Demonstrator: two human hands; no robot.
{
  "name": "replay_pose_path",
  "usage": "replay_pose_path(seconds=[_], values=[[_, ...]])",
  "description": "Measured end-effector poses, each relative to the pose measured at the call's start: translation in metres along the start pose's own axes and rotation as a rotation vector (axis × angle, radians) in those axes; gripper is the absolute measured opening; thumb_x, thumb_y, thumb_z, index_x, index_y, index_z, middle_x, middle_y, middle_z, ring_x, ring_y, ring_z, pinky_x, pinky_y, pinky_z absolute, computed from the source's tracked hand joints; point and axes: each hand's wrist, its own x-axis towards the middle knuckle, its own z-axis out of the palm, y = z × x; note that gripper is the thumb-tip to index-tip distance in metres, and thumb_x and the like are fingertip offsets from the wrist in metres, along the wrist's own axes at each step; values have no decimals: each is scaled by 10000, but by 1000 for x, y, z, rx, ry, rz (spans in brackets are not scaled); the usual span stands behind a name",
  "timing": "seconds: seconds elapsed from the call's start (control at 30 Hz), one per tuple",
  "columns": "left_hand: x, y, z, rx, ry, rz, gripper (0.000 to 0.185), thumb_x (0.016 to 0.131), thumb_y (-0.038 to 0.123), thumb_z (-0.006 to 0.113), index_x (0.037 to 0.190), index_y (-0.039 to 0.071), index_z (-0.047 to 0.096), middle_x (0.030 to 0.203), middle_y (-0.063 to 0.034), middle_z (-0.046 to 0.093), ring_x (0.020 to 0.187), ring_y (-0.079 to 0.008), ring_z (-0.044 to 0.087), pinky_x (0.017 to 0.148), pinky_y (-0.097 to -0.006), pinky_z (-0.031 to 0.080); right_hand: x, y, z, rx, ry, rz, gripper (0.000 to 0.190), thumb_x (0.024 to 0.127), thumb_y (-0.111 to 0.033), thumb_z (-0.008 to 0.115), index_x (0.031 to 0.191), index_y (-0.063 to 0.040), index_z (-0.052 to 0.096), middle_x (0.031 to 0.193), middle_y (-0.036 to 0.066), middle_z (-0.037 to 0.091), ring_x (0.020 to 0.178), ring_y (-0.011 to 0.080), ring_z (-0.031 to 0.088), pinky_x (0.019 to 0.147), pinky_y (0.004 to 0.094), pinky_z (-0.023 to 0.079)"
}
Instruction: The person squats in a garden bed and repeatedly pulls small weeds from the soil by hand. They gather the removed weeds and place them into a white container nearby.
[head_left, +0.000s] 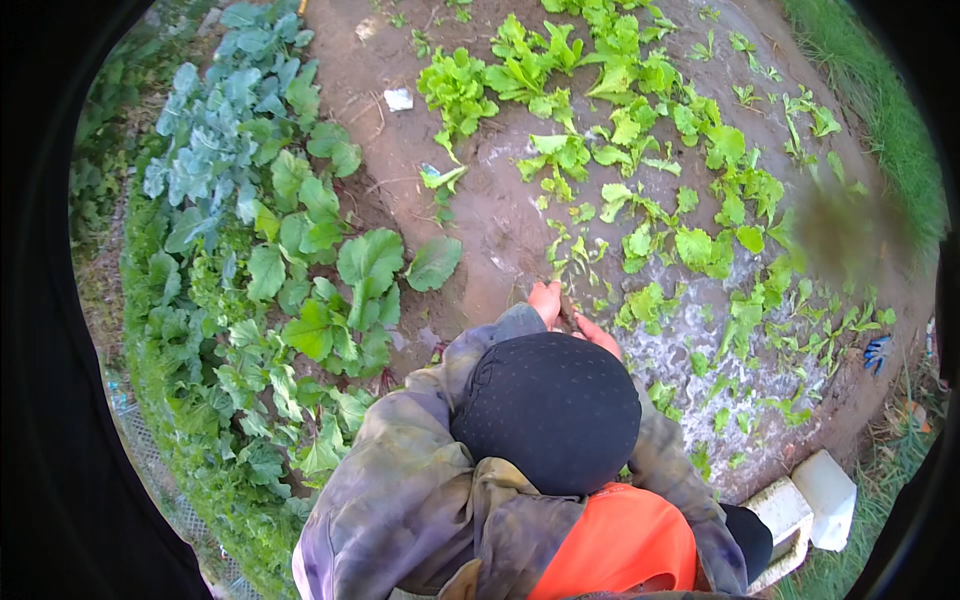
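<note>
Both hands are close together at the muddy soil, just beyond a rounded dark dotted cloth (547, 412) that hides part of them. My left hand (546, 302) is bent down beside small seedlings (581, 259). To its right, my right hand (598, 336) points inward, its fingers partly hidden. Between the two lies a narrow brown, muddy thing (568, 309); whether it is a tool, a root or soil cannot be told, nor which hand grips it. Camouflage-like sleeves cover both arms, and an orange shirt (622, 544) shows below.
Large leafy plants (371, 262) crowd the left. Light-green leafy vegetables (615, 60) grow ahead and right, with foamy-looking water (675, 367) among some. A blue glove (876, 354) lies far right. White plastic containers (825, 499) stand at lower right. Grass (870, 82) borders the bed.
</note>
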Motion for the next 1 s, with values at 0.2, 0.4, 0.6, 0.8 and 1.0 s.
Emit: replay_pose_path(seconds=[0.2,0.4,0.6,0.8,1.0], values=[[-43,-12,0,-335,-357,-374,342,1045,280,329,1125,-16,480,996,-174,596,876,-332,625,819,-499,529,-52,-99,-23,-115,-94,233,439,927,-192,592,1313,11,539,1043,116,698,948,133,635,850,282,479],[-16,-28,-4,-206,-214,-309,339,1002,282,402,1098,-30,494,922,-164,600,766,-317,635,632,-480,538,-54,-131,7,-269,-46,288,413,966,-163,555,1332,24,511,1051,94,687,982,114,614,867,259,464],[74,-138,-34,245,-51,54,335,946,268,443,954,-45,560,774,-152,606,594,-295,610,493,-461,511,-43,-121,23,-37,-42,204,402,977,-142,540,1351,3,506,1042,79,686,963,106,609,861,253,465],[104,-152,-42,394,-58,235,330,919,250,440,1035,-52,503,859,-176,616,649,-307,630,555,-460,539,-30,-77,10,-394,60,216,510,927,-141,615,1400,-24,465,1096,105,682,977,118,606,879,262,461],[118,-145,-55,566,-72,365,326,924,193,451,1002,-121,484,866,-241,602,689,-370,659,546,-492,563,-27,-8,-8,-284,-4,79,458,952,-114,596,1387,-19,486,1167,84,659,1043,117,589,912,267,456]])
